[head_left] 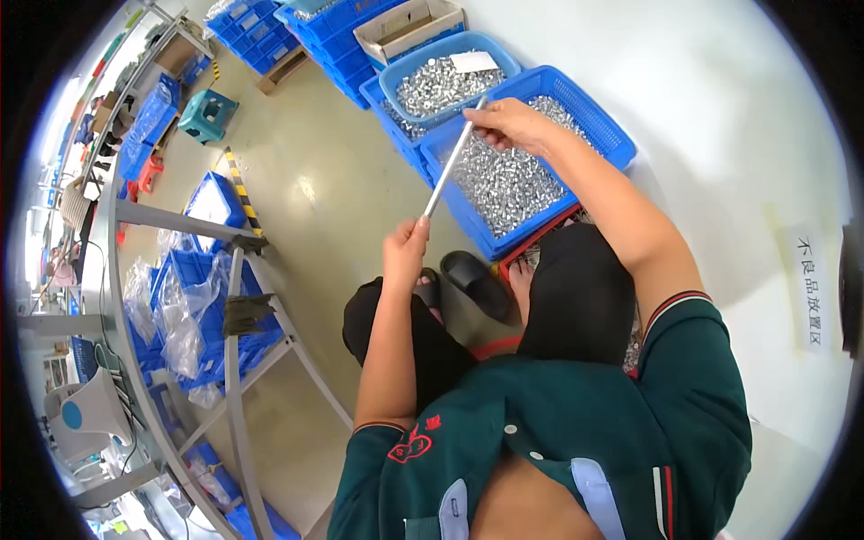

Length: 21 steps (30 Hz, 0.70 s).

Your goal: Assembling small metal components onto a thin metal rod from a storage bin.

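Observation:
A thin silvery rod [450, 166] slants between my two hands, its upper end near the baskets and its lower end toward my knees. My left hand [407, 245] is closed around the lower end. At the upper end, my right hand [508, 123] pinches the rod between thumb and fingers. Beneath my right hand stands a blue plastic basket [617, 135] filled with many small shiny metal parts. Beyond it, a lighter blue tub [389, 83] holds more such metal parts, with a white paper slip [473, 61] lying on them.
A red crate [540, 236] sits partly under the blue basket, beside my feet. Blue crates [335, 40] and an open cardboard box [412, 27] stand farther off. At left are a metal frame [236, 378], plastic-wrapped blue bins [211, 270] and a green stool [207, 115]. A white wall [720, 117] rises at right.

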Each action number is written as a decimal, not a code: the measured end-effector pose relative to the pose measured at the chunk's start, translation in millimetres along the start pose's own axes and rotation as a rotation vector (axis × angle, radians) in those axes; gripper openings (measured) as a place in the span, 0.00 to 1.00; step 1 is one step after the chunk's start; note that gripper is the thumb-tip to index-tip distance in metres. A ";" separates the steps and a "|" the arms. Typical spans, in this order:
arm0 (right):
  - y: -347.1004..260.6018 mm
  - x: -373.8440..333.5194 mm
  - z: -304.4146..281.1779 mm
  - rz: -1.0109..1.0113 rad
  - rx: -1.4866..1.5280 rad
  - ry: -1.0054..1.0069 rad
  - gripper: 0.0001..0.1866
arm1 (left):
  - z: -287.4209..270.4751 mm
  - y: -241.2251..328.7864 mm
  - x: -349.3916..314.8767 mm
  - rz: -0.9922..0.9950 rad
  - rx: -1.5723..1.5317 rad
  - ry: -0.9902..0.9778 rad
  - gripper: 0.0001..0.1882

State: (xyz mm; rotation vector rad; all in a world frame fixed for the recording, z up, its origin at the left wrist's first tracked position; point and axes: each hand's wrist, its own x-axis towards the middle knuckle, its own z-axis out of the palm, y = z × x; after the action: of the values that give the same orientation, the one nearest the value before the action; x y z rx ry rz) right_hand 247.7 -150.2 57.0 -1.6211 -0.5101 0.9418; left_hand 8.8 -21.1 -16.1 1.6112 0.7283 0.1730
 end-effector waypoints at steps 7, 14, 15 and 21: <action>64.0 17.1 -6.3 0.000 -0.587 -0.139 0.18 | 2.6 5.5 -0.6 -0.033 -0.098 0.059 0.16; 174.5 9.3 -3.8 -0.316 -1.314 0.063 0.25 | 4.6 -2.4 2.0 0.011 -0.048 0.051 0.17; 180.3 8.7 -2.7 -0.343 -1.331 0.073 0.26 | 5.4 -1.7 1.5 0.010 -0.028 0.051 0.18; 201.5 16.6 4.9 -0.546 -1.366 0.020 0.22 | 7.6 -0.8 2.5 -0.018 0.009 0.031 0.18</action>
State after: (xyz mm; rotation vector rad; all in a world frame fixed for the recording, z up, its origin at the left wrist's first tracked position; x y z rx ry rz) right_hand 222.6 -189.2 -139.9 -2.4129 -1.7138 0.0446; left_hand 14.3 -26.1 -19.0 1.6134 0.7680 0.1817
